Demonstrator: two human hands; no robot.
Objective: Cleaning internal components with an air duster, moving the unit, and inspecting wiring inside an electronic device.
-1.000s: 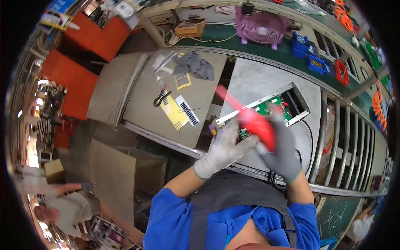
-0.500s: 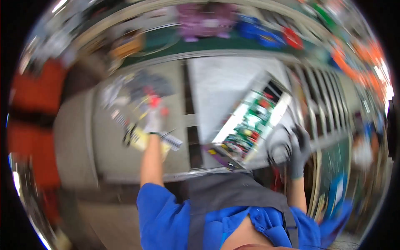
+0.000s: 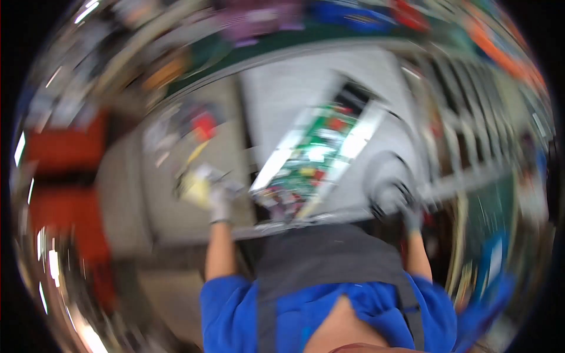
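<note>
On the grey workbench (image 3: pixel 176 206), much blurred: left hand (image 3: pixel 220 200), gloved, now out at the yellow pad (image 3: pixel 197 189), no longer up with the red tool of a second ago; grip unreadable. Right hand (image 3: pixel 391 191) down at the bench edge, grip equally unreadable. Between them, open metal tray (image 3: pixel 365 132) holding a green circuit board (image 3: pixel 312 156)

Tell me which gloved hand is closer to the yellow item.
The left hand in the pale glove; it touches the blurred yellow item. The right hand is across the green circuit board.
</note>
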